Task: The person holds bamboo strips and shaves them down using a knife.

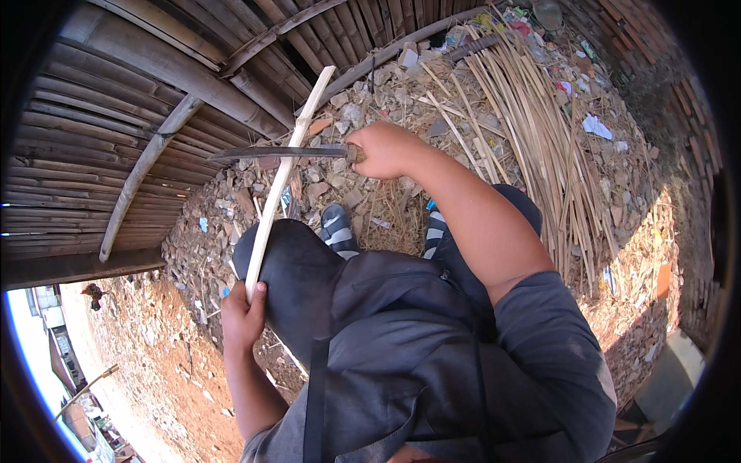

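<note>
My left hand (244, 312) grips the near end of a long pale bamboo strip (279, 184) beside my left knee. The strip slants up and away past the knee, its far end in front of the bamboo wall. In my right hand (384, 150) is a machete (297, 153), its handle wrapped by my fingers. The dark blade points left and crosses the strip in its upper half. At that crossing the blade touches or lies very close to the strip; I cannot tell which. A small curl or notch (299, 123) shows on the strip just beyond the blade.
A large pile of split bamboo strips (540, 147) lies on the ground to the right. Rubble and litter (351, 116) cover the ground around my sandalled feet (338, 228). A bamboo slat wall (100, 139) rises at the left, a brick wall (656, 69) at the right. A chicken (93, 295) stands far left.
</note>
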A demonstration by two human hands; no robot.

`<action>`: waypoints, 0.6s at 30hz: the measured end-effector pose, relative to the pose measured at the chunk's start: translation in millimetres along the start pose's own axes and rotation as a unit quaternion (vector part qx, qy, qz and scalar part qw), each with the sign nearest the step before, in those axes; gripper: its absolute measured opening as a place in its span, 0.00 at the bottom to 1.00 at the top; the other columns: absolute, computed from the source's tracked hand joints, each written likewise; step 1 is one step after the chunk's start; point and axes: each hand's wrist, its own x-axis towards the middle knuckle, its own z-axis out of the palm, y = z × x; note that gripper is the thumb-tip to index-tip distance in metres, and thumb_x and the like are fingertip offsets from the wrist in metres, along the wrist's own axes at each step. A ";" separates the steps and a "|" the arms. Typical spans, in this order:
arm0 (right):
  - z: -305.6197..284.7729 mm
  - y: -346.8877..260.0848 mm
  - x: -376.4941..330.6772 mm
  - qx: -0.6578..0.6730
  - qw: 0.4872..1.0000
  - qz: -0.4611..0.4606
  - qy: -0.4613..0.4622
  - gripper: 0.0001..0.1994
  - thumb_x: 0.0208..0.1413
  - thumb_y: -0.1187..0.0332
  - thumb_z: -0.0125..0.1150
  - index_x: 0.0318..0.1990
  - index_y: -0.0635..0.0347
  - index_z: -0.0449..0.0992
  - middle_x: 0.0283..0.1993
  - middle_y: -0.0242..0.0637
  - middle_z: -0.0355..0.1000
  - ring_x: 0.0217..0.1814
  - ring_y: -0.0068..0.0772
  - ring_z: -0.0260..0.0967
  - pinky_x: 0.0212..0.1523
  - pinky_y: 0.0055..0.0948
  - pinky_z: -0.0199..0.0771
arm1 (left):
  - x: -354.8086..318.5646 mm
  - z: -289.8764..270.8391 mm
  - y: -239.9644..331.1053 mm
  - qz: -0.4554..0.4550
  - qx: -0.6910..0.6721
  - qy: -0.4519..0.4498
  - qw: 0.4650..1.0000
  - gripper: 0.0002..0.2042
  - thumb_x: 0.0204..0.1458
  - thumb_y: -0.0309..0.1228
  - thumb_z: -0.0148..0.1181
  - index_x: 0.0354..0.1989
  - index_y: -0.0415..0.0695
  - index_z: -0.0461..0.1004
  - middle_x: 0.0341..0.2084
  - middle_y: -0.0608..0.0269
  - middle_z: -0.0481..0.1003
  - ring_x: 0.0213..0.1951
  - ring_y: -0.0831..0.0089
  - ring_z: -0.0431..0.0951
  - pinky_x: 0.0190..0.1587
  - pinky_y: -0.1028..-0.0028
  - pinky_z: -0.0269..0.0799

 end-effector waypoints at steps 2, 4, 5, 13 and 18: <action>-3.9 7.2 5.2 0.020 0.999 0.029 0.007 0.19 0.48 0.62 0.67 0.48 0.57 0.80 0.42 0.51 0.79 0.48 0.54 0.77 0.51 0.47 0.77 | 0.0 -1.8 3.1 0.001 -0.003 -0.001 1.000 0.23 0.62 0.48 0.61 0.26 0.38 0.70 0.12 0.56 0.69 0.17 0.66 0.69 0.23 0.63 0.64; -3.3 10.5 6.4 0.042 0.997 0.063 0.022 0.20 0.48 0.62 0.66 0.50 0.57 0.81 0.43 0.53 0.79 0.49 0.54 0.77 0.53 0.46 0.76 | 2.0 -2.4 4.6 -0.014 0.021 -0.009 1.000 0.23 0.62 0.47 0.61 0.25 0.38 0.70 0.12 0.56 0.69 0.17 0.66 0.69 0.23 0.63 0.64; -2.1 10.8 6.5 0.040 0.997 0.065 0.023 0.20 0.48 0.62 0.66 0.50 0.57 0.81 0.43 0.53 0.79 0.49 0.54 0.77 0.53 0.46 0.76 | 2.4 -1.6 3.8 -0.011 0.020 -0.009 1.000 0.23 0.62 0.47 0.61 0.25 0.38 0.70 0.12 0.56 0.69 0.17 0.66 0.69 0.23 0.63 0.64; 1.7 -35.3 -5.2 -0.010 0.999 -0.002 -0.040 0.19 0.45 0.64 0.63 0.48 0.53 0.81 0.44 0.51 0.79 0.50 0.53 0.77 0.52 0.47 0.78 | 0.9 -2.4 -5.9 0.005 -0.032 -0.016 0.999 0.23 0.62 0.46 0.62 0.25 0.37 0.70 0.13 0.56 0.69 0.18 0.70 0.68 0.24 0.65 0.63; -1.1 12.2 9.5 0.030 0.998 0.043 0.021 0.22 0.46 0.62 0.67 0.50 0.58 0.80 0.44 0.53 0.79 0.49 0.55 0.77 0.52 0.47 0.76 | 3.2 -2.7 4.3 -0.003 -0.028 -0.020 0.999 0.23 0.61 0.46 0.63 0.25 0.37 0.70 0.13 0.57 0.69 0.18 0.71 0.67 0.24 0.65 0.63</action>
